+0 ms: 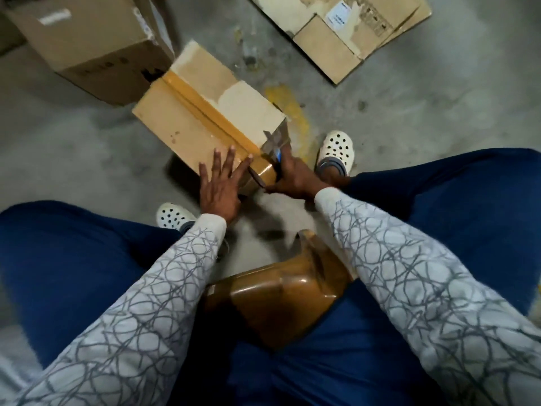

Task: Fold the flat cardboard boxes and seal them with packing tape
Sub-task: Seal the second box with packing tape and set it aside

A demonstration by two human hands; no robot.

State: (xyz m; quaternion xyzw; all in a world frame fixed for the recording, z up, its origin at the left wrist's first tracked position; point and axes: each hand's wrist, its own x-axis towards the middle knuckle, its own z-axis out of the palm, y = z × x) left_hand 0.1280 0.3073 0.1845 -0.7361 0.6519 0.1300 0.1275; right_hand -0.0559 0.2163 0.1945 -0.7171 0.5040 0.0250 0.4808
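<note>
Tape roll (265,172), gripped by the right hand (295,178) with fingers curled round it, meets the near edge of the box (181,127) at twelve o'clock. The left hand (219,186) presses the box top, fingers spread flat. A skewed pull could wrinkle the strip (210,112).

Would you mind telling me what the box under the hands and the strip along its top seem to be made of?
Box: tan cardboard, matte, its surface paper torn away in pale patches. Strip: probably plastic packing tape, brown and slightly glossy, lying smooth along the seam.
</note>
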